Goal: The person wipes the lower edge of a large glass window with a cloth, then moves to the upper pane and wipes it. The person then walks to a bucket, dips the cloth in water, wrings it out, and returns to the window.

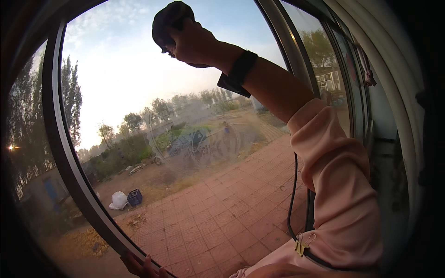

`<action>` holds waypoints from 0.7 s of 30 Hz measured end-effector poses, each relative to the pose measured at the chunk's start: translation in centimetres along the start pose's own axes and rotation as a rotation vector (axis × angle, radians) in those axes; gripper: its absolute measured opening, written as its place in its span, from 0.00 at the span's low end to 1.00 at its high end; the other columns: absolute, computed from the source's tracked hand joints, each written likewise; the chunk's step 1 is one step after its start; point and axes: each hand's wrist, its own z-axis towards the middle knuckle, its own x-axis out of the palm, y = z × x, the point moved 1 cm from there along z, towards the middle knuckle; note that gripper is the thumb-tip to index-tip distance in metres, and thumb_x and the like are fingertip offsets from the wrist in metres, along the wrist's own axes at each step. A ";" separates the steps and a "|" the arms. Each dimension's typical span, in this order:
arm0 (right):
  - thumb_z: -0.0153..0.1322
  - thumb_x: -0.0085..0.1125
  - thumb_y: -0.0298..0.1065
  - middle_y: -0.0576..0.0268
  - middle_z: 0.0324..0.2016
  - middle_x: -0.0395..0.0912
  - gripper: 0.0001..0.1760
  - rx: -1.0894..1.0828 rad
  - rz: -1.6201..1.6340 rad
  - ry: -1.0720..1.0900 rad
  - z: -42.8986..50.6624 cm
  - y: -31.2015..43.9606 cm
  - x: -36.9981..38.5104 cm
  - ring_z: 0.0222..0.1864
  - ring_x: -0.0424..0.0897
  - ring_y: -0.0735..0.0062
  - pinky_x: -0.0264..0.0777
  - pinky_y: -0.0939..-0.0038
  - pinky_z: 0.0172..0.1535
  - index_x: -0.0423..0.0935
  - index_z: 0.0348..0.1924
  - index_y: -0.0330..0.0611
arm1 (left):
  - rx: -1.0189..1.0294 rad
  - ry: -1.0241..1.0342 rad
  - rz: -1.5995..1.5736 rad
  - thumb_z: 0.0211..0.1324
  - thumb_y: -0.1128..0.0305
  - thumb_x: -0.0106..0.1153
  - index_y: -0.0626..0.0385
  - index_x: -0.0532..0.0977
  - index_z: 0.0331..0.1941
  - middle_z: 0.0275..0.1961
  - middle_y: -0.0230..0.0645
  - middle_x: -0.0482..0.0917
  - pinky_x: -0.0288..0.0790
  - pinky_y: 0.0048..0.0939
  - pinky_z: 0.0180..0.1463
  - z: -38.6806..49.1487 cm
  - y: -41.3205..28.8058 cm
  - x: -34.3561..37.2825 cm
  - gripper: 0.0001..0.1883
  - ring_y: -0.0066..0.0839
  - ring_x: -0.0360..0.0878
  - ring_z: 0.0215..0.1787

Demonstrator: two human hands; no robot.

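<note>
High up against the window glass (222,166), my right hand (196,43) grips a wadded dark cloth (170,21). A black wristband with a flat dark piece (240,74) circles that wrist, and the pink sleeve (333,163) is bunched at the elbow. Hazy curved smears show on the pane below the hand. At the bottom edge, the fingers of my left hand (144,266) lie at the metal window frame (74,156). The rest of that hand is cut off, so its grip is unclear.
A black cable (293,194) hangs beside my right arm, held by a gold binder clip (301,245) at my clothing. Pale curtain folds (386,69) hang at right. Beyond the glass are red paving (208,215), a blue crate (134,197) and a white sack (119,200).
</note>
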 end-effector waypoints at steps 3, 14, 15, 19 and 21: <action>0.66 0.56 0.42 0.40 0.46 0.65 0.26 -0.416 0.083 0.030 -2.8 15.0 0.3 0.47 0.72 0.43 0.78 0.57 0.40 0.66 0.58 0.58 | -0.003 -0.001 -0.016 0.65 0.51 0.40 0.57 0.67 0.56 0.69 0.57 0.49 0.38 0.62 0.67 -0.2 0.1 -0.2 0.25 0.61 0.40 0.70; 0.69 0.44 0.43 0.35 0.43 0.73 0.22 0.821 -0.301 0.258 -8.0 -9.7 -2.8 0.45 0.76 0.42 0.73 0.54 0.46 0.71 0.52 0.42 | -0.016 0.085 -0.052 0.62 0.51 0.41 0.61 0.65 0.52 0.68 0.61 0.50 0.38 0.64 0.66 -0.4 0.3 0.2 0.25 0.64 0.38 0.70; 0.69 0.42 0.42 0.35 0.45 0.75 0.22 0.952 -0.257 0.397 -9.2 -11.6 -3.6 0.48 0.76 0.44 0.72 0.57 0.50 0.72 0.50 0.38 | 0.009 0.064 -0.086 0.65 0.49 0.37 0.62 0.64 0.52 0.68 0.61 0.49 0.38 0.64 0.66 -0.3 0.3 0.3 0.26 0.63 0.37 0.70; 0.68 0.48 0.42 0.35 0.44 0.75 0.22 0.999 -0.229 0.118 -6.7 -8.8 -1.5 0.47 0.77 0.41 0.70 0.56 0.53 0.71 0.52 0.40 | 0.004 0.057 -0.125 0.65 0.47 0.37 0.62 0.65 0.50 0.68 0.61 0.49 0.37 0.64 0.66 -0.3 0.0 0.5 0.27 0.63 0.38 0.70; 0.67 0.49 0.43 0.37 0.41 0.75 0.22 0.648 -0.166 0.052 -2.0 -3.8 -0.3 0.46 0.76 0.40 0.72 0.52 0.48 0.70 0.51 0.40 | -0.017 0.068 -0.126 0.65 0.47 0.37 0.62 0.66 0.49 0.68 0.61 0.49 0.37 0.64 0.65 -0.2 0.0 0.5 0.27 0.64 0.38 0.70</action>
